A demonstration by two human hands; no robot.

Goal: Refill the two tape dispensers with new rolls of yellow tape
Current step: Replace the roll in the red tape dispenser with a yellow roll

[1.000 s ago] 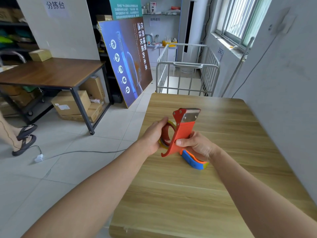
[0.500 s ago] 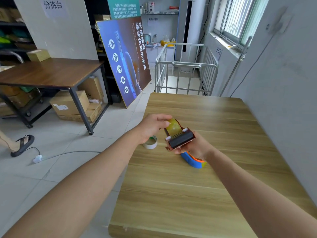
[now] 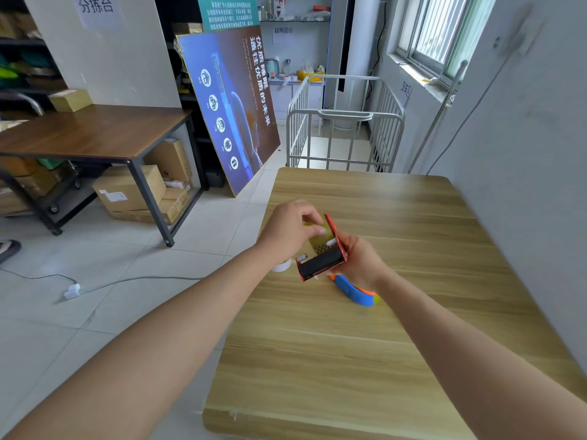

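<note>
My right hand (image 3: 357,262) holds a red tape dispenser (image 3: 320,263) above the wooden table (image 3: 365,344), its black roller end turned toward me. A strip of yellow tape (image 3: 319,241) runs from the roll inside the dispenser over the frame. My left hand (image 3: 287,231) pinches the yellow tape at its far end, thumb and fingers closed on it. A second dispenser, blue and orange (image 3: 357,290), lies on the table just under my right wrist. A white empty tape core (image 3: 281,265) lies by the table's left edge, mostly hidden behind my left hand.
A grey wall (image 3: 524,185) runs along the table's right side. A white metal cage trolley (image 3: 343,134) stands beyond the far edge. To the left are tiled floor, a dark table (image 3: 95,134) with cardboard boxes (image 3: 130,187) under it, and a leaning poster board (image 3: 228,103).
The red dispenser went from upright, side-on, to tipped with its roller end toward me. My left hand left the roll's side and now pinches the yellow tape strip.
</note>
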